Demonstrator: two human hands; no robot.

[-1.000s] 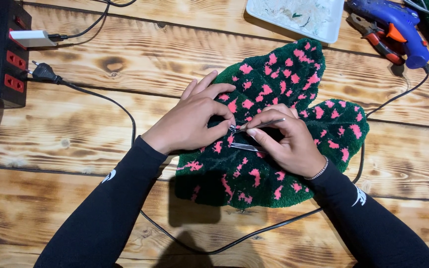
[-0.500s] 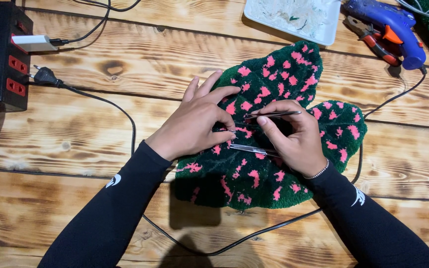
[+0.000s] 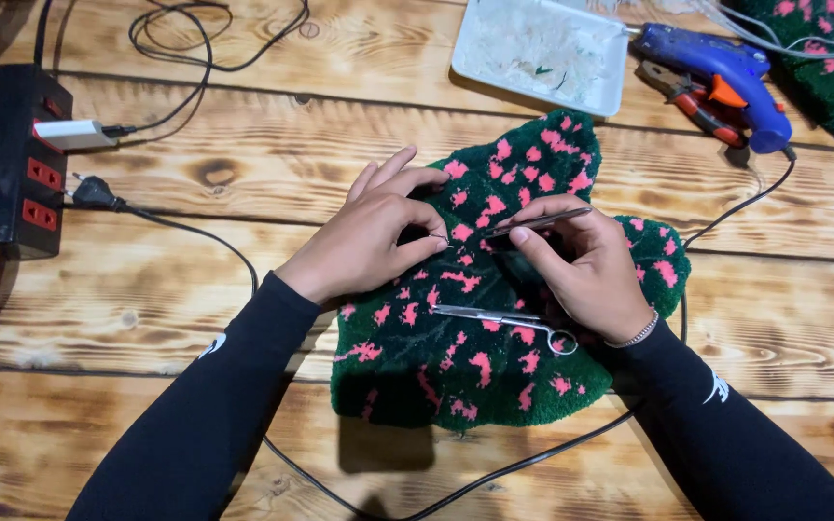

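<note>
Right hand (image 3: 596, 275) pinches tweezers (image 3: 538, 222) over the rug (image 3: 456, 367); left hand (image 3: 374, 236) presses pile, fingers curled. Scissors (image 3: 504, 320) lie idle; detailing unfinished.

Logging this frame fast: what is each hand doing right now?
Left hand: fingers pressed on the green-and-pink tufted rug piece, pinching at its pile.
Right hand: closed on thin metal tweezers.
</note>
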